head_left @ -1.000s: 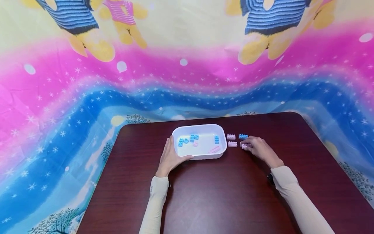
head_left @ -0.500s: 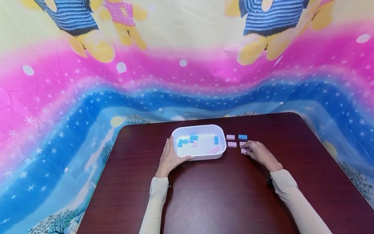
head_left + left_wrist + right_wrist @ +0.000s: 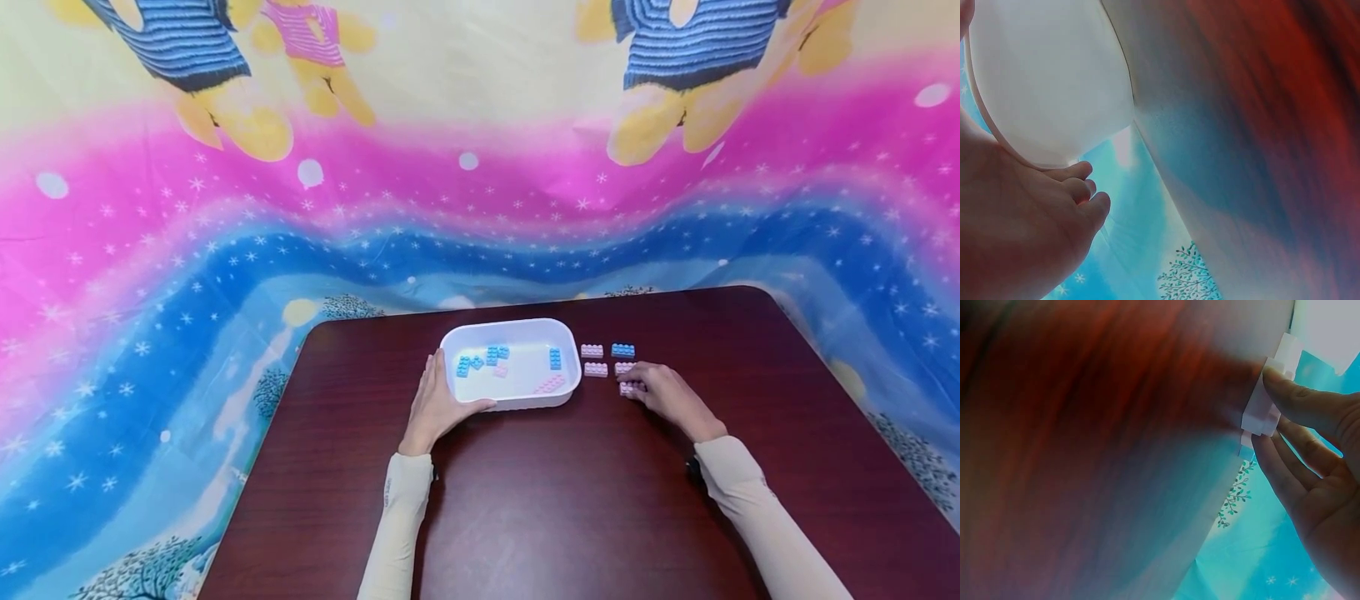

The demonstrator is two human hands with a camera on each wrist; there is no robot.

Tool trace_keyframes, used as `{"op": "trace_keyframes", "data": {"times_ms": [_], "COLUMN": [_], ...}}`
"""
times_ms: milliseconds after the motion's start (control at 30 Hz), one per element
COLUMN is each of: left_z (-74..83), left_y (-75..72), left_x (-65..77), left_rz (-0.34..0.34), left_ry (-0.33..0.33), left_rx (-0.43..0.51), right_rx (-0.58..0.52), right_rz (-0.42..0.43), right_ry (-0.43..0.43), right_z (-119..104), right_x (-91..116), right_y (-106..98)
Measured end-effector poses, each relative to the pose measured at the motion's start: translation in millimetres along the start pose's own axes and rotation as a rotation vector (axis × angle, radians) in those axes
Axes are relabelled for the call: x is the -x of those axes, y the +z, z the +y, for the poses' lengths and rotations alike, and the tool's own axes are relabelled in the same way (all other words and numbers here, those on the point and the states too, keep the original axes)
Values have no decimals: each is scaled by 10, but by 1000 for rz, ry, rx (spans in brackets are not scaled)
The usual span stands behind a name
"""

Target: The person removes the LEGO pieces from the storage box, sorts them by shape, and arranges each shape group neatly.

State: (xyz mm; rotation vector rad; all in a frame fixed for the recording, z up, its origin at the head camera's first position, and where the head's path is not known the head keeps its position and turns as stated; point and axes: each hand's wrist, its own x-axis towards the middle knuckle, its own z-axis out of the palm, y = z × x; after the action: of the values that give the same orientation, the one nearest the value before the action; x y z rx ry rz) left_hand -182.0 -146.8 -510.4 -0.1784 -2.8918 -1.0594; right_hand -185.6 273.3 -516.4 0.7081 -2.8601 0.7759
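Change: since a second before, the right hand (image 3: pixel 670 393) had been drawn slightly nearer the table's front edge, the pink brick (image 3: pixel 628 387) carried with it; a second pink brick (image 3: pixel 622 367) was left uncovered just behind it. The left hand (image 3: pixel 435 406) and the tray were unmoved.
Right hand: the pink brick was pinched between thumb and fingertips (image 3: pixel 1297 403), low on the table (image 3: pixel 570 492).
Left hand: the fingers lay fairly straight against the white tray (image 3: pixel 517 402), at its left wall, the thumb along its near rim.
Pink brick: pale, studded, small, right of the tray, near three loose bricks, one blue (image 3: pixel 622 350).
Tray contents: blue and pink bricks were scattered inside.
Writing: none could be read.
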Motion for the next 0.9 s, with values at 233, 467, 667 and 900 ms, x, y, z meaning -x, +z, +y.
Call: {"op": "trace_keyframes", "data": {"times_ms": [233, 467, 667, 900], "left_z": [12, 4, 20, 7], "left_y": [-7, -7, -15, -2], "left_x": [12, 1, -3, 0], "left_rz": [-5, -5, -10, -7], "left_ry": [-6, -11, -19, -16], "left_rx": [8, -17, -19, -16], "right_rx": [3, 3, 12, 23], "right_rz": [-11, 11, 51, 59], "right_ry": [28, 30, 15, 24], "right_z": [-15, -84, -120, -130], "right_x": [7, -11, -73, -148], "right_y": [-36, -130, -193, -231]}}
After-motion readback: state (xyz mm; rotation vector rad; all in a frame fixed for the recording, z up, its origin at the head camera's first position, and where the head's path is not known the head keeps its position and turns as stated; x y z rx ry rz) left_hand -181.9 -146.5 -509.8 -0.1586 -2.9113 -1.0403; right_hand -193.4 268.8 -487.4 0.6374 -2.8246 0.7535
